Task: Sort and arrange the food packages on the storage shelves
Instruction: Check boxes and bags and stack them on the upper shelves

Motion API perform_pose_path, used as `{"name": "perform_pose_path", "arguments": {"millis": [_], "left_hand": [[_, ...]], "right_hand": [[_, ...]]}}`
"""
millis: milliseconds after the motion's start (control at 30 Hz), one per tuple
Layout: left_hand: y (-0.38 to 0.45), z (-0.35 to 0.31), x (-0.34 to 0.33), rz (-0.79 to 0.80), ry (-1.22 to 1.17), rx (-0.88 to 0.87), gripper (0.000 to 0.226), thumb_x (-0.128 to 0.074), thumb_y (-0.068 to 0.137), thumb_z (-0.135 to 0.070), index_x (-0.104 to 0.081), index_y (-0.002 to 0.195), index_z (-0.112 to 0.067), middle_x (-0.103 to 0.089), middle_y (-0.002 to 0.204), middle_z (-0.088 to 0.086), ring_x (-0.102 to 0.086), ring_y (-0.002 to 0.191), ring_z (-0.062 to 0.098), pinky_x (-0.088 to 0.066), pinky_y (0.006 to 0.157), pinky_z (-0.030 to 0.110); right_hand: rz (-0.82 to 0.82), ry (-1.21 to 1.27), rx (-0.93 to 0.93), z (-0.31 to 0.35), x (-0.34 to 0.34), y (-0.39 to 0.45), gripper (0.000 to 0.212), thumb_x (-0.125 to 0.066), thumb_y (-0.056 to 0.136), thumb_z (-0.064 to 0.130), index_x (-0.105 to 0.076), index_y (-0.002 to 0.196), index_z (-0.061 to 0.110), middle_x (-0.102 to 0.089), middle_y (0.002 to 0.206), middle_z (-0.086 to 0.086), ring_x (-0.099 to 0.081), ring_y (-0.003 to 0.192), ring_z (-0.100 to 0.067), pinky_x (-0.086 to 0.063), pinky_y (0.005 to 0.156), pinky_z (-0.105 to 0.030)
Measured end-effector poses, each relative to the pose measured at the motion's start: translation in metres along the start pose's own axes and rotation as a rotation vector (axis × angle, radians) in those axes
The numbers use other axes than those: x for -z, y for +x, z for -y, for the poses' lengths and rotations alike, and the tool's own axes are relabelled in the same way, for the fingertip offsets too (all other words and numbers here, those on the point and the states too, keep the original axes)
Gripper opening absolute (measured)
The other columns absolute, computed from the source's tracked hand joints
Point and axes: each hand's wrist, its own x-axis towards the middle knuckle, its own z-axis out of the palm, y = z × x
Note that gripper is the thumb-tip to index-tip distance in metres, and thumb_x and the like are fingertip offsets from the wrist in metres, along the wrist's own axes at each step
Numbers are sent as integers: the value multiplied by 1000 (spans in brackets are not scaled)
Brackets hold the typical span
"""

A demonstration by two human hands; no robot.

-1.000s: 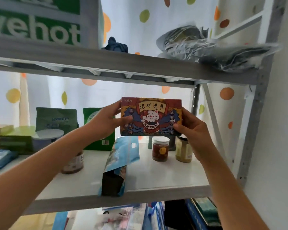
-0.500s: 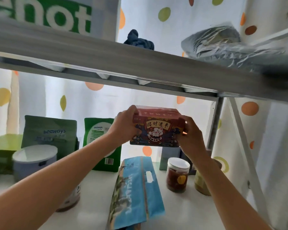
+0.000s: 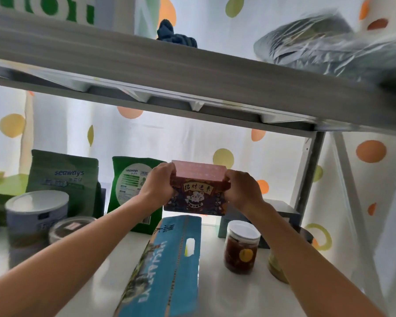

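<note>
Two hands grasp the red cat-printed box (image 3: 198, 191) at the shelf's rear, the left hand (image 3: 159, 183) curled round its 9 o'clock end and the right hand (image 3: 241, 191) round its 3 o'clock end, holding it above the white shelf board (image 3: 233, 291). At the box's 6 o'clock a blue bag (image 3: 167, 268) lies flat; at 5 o'clock stands a clear jar (image 3: 240, 247), and at 9 o'clock a green seaways pouch (image 3: 130, 186) stands upright.

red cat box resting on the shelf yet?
No, both the left hand and right hand hold the red cat box in the air above the white shelf.
</note>
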Motion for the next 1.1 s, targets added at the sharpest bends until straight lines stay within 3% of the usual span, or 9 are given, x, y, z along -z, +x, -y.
{"name": "perform_pose_path", "arguments": {"millis": [133, 333, 433, 567, 633, 767, 867, 967, 1100], "left_hand": [[-2, -1, -8, 91, 133, -9, 17, -74, 77, -6, -57, 80, -11, -64, 77, 0, -62, 68, 16, -53, 60, 27], [-5, 0, -27, 202, 298, -23, 19, -69, 83, -5, -52, 80, -14, -63, 79, -1, -59, 67, 13, -44, 57, 20], [-4, 1, -32, 268, 367, -17, 17, -69, 81, -5, -54, 83, -12, -65, 84, 2, -60, 72, 15, -47, 60, 24], [-5, -1, -43, 371, 502, 0, 6, -63, 88, -6, -60, 89, -11, -68, 96, 7, -63, 81, 20, -50, 69, 27], [-3, 0, -47, 412, 526, 20, 10, -60, 89, -3, -65, 95, -9, -68, 99, 8, -66, 87, 22, -54, 76, 29], [6, -10, -46, 451, 586, 39, 19, -52, 91, 3, -64, 101, -7, -64, 101, 6, -65, 93, 23, -50, 73, 27], [12, -31, -46, 443, 566, 14, 27, -48, 90, 6, -63, 109, -7, -63, 106, 8, -64, 97, 25, -53, 79, 30], [19, -53, -55, 463, 480, -3, 26, -47, 89, 2, -66, 105, -7, -65, 100, 9, -64, 90, 24, -56, 81, 33], [15, -79, -79, 441, 454, -22, 19, -45, 94, -12, -62, 103, -10, -62, 98, 8, -62, 91, 23, -48, 74, 31]], "right_hand": [[71, -71, 91, -8, -14, 1, 36, -69, 81, 24, -66, 117, 26, -73, 99, 0, -68, 92, -27, -53, 75, -32], [240, -106, 85, -19, -30, 7, 15, -64, 81, 14, -65, 95, 17, -71, 96, -5, -67, 91, -28, -50, 73, -31], [335, -53, 58, -28, -40, 11, 23, -64, 85, 7, -74, 104, 13, -74, 102, -7, -68, 93, -25, -56, 81, -33], [394, 9, 44, -40, -52, 13, 31, -61, 86, 0, -79, 105, 16, -75, 105, -3, -69, 93, -21, -56, 81, -30], [428, 71, 21, -45, -53, 18, 29, -64, 84, 0, -80, 102, 17, -76, 101, 0, -69, 91, -19, -58, 83, -32], [446, 155, -9, -59, -46, 37, 26, -71, 77, -1, -81, 93, 18, -76, 99, -1, -69, 91, -16, -59, 87, -37], [416, 175, -30, -69, -37, 50, 31, -68, 80, -5, -78, 102, 14, -74, 106, -4, -68, 98, -18, -58, 89, -34], [438, 192, -44, -79, -31, 61, 43, -73, 79, -6, -71, 119, 10, -72, 111, -9, -67, 101, -22, -56, 91, -33], [578, 226, -74, -89, -31, 70, 64, -82, 77, 10, -59, 137, 16, -57, 140, -10, -55, 125, -26, -48, 100, -34]]}}
